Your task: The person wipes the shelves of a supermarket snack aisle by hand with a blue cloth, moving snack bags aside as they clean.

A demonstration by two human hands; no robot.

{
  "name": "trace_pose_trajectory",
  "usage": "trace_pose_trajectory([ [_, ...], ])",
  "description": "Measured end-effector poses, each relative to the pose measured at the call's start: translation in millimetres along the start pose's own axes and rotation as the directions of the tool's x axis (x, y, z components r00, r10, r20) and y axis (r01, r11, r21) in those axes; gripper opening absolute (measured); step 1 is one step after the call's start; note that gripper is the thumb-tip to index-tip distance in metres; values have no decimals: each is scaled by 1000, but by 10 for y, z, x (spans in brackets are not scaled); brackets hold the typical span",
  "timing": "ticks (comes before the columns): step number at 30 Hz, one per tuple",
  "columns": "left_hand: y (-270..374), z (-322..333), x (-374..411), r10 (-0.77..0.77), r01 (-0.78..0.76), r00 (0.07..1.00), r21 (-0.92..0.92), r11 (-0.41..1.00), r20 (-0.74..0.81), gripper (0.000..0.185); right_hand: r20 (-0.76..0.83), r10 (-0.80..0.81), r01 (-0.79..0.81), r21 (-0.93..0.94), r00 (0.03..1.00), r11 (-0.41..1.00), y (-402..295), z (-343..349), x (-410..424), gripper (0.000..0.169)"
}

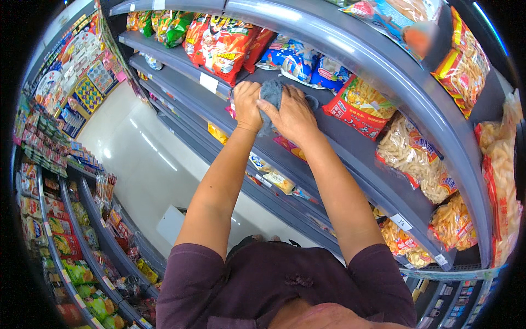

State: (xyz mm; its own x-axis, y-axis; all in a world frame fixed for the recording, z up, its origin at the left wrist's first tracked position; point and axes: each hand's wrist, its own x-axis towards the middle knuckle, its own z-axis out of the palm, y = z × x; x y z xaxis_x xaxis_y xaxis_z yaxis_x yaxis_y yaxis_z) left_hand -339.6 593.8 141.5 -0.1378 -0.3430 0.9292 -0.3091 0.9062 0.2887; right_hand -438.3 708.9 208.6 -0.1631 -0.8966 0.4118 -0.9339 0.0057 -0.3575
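A bunched grey-blue cloth is between my two hands, over the front part of a dark grey shop shelf. My left hand grips the cloth from its left side. On the other side my right hand holds it, the thumb lying across the cloth. Just beyond the hands lie a red snack bag and blue snack bags. To the right on the same shelf is a red and yellow snack bag. What the cloth touches underneath is hidden.
Bags of pale stick snacks lie farther right. The upper shelf's edge curves above the hands, with more bags on it. Lower shelves hold small packets. Across the pale aisle floor stands another stocked shelf unit.
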Motion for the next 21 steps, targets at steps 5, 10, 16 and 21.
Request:
trace_pose_trajectory([
  [5,25,69,6,94,-89,993,58,994,-77,24,94,42,-37,-59,995,998,-1,-115,-89,76],
  [10,-23,-63,37,50,-69,985,109,992,163,29,53,38,-26,-211,998,977,-54,-160,-438,59],
  [16,77,-8,60,17,-29,986,70,997,164,47,-7,106,-104,-238,994,966,172,-676,-1169,48],
  [21,46,-13,47,41,-52,981,53,997,190,46,-249,72,-141,-272,966,952,470,-1167,-2054,43],
])
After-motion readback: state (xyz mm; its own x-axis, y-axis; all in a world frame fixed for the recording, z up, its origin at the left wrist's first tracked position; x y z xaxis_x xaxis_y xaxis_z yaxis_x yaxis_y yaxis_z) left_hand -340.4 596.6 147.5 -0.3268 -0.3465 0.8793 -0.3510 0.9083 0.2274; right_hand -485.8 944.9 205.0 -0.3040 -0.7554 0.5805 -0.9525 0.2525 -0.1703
